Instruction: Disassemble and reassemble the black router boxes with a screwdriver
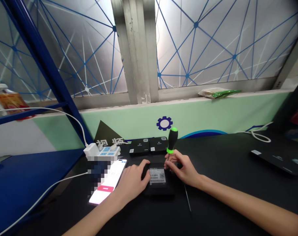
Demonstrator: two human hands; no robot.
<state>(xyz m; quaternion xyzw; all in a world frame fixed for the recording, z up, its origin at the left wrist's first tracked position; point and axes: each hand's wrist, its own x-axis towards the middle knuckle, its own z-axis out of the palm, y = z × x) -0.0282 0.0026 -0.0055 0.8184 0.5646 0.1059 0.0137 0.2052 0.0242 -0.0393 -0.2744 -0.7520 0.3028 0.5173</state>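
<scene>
A small black box with a white label [157, 179] lies on the black table [225, 183] in front of me. My left hand [132, 181] rests on the box's left edge, fingers curled over it. My right hand [182, 167] pinches the lower part of a black screwdriver with a green handle [172, 139], held upright over the box's far right corner. The tip of the tool is hidden by my fingers.
A lit phone [109, 183] lies left of the box, beside a white power strip [103, 152] with cables. Two more black boxes [149, 145] sit behind. A thin rod [187, 196] lies at the right; a flat black device [279, 160] at far right.
</scene>
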